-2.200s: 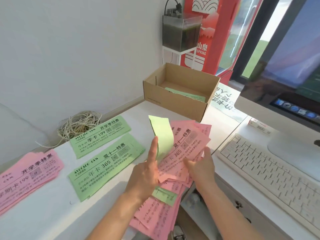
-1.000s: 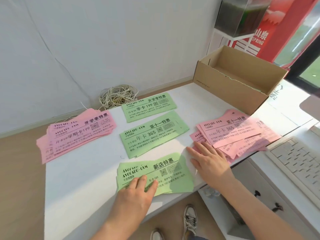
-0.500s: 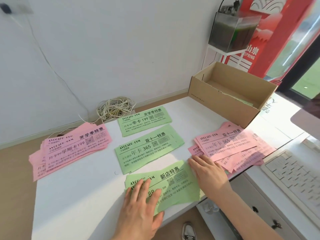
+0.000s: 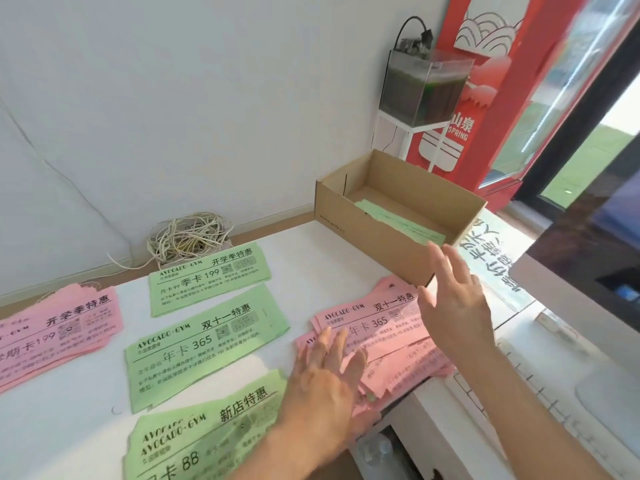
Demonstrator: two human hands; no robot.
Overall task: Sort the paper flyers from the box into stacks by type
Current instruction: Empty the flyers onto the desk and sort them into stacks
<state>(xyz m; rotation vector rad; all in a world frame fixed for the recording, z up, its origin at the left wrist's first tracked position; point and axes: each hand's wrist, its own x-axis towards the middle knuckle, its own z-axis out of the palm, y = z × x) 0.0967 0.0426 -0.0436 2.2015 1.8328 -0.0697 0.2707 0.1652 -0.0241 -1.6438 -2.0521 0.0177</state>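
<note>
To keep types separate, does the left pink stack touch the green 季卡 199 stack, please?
Apart: the head view shows bare table between the left pink stack and the green 季卡 199 stack.

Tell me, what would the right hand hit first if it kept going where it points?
Probably the cardboard box: the right hand hovers over the pink flyers, fingers aimed at its near rim. Height is unclear, so it might clear the rim and reach the green flyers inside.

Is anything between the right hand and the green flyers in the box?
Only the near wall of the box: the right hand is open near its rim. The top is open; nothing covers the green flyers.
</note>
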